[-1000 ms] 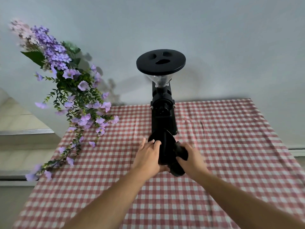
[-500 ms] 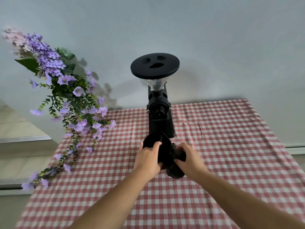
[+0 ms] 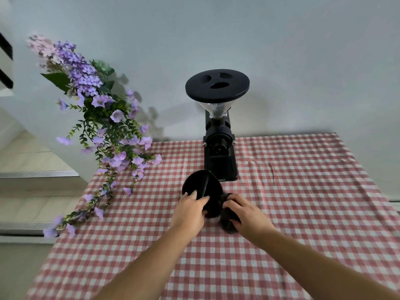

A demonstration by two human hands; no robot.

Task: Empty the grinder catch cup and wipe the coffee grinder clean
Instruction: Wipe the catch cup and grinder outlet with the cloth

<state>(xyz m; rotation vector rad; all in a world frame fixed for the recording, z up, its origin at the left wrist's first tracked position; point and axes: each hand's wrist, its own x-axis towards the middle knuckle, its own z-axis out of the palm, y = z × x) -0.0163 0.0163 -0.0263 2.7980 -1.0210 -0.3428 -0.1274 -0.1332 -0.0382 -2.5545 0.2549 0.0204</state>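
The black coffee grinder (image 3: 219,152) stands at the back of the table, its round black lid on a clear hopper. In front of it my left hand (image 3: 189,210) grips the black catch cup (image 3: 200,186), which is tilted with its opening toward me and a ridge across its inside. Just right of the cup my right hand (image 3: 246,212) is closed around a second black part (image 3: 228,221), rounded at its lower end. What that part is I cannot make out. The two black pieces touch between my hands.
A red-and-white checked tablecloth (image 3: 303,202) covers the table. Purple artificial flowers (image 3: 104,126) with trailing green stems hang over the table's left back corner. A pale wall stands behind the grinder. Steps show beyond the left edge.
Both hands have drawn the catch cup and the other black part toward me, away from the grinder's base. A gap of cloth now shows between cup and grinder.
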